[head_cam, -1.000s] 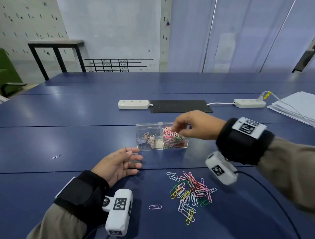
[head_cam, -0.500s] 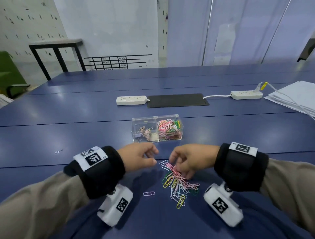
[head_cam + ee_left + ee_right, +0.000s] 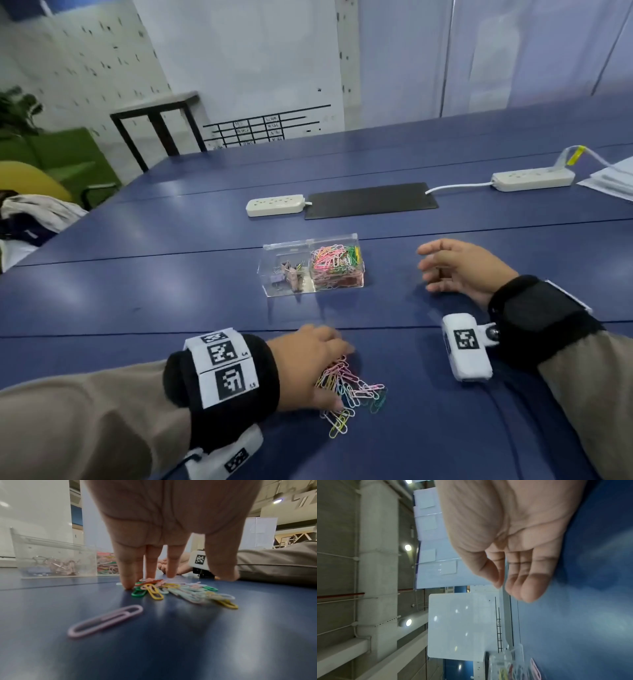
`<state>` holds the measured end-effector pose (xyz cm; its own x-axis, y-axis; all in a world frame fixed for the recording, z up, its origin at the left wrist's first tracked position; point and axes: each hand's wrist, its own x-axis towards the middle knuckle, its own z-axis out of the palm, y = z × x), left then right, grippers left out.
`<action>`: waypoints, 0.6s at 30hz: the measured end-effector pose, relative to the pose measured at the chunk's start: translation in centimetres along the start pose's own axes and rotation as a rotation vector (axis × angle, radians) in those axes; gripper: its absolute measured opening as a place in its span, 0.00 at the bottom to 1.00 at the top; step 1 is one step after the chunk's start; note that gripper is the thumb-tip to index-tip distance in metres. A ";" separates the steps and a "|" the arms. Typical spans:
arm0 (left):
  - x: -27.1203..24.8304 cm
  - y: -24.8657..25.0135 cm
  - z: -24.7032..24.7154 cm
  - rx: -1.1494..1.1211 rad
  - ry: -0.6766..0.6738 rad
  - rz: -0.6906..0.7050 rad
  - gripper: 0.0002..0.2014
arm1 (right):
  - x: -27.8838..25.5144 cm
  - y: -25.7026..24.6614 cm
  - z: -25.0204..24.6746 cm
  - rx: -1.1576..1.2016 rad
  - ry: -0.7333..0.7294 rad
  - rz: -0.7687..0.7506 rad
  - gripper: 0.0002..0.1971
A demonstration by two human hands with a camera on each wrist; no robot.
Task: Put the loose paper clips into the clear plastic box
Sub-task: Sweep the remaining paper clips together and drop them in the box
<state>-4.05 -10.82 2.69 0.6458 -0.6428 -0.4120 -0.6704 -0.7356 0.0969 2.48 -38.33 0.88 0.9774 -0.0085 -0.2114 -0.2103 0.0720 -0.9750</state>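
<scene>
A heap of coloured paper clips (image 3: 352,390) lies on the blue table (image 3: 137,291) near me. My left hand (image 3: 329,373) is over its left side. In the left wrist view my left hand (image 3: 173,578) has straight fingers (image 3: 127,582) standing with their tips on the heap (image 3: 171,589), the thumb spread to the right. One pink clip (image 3: 106,620) lies alone under the wrist. The clear plastic box (image 3: 311,267) stands further back, binder clips in its left half, paper clips in its right half. My right hand (image 3: 428,270) rests to the box's right, loosely curled and empty (image 3: 505,588).
Two white power strips (image 3: 275,205) (image 3: 532,178) and a black mat (image 3: 371,200) lie behind the box. A stack of papers (image 3: 613,181) sits at the far right edge. The box's lid stands open along its back.
My right hand has left the heap and moved up to the right of the box. My left hand has moved right onto the heap. The view has swung to the left.
</scene>
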 end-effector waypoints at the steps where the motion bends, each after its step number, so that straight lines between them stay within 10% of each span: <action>1: -0.2 0.5 0.1 -0.039 -0.011 0.018 0.39 | 0.2 0.3 -0.5 0.086 0.017 0.003 0.08; 18: 2.1 2.1 -1.3 -0.104 0.031 -0.003 0.14 | 1.3 1.4 -1.7 0.135 0.005 -0.049 0.08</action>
<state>-3.60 -13.96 3.15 0.6600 -0.6453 -0.3847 -0.6278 -0.7550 0.1895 3.42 -39.95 -0.87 0.9862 -0.0206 -0.1641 -0.1565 0.2053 -0.9661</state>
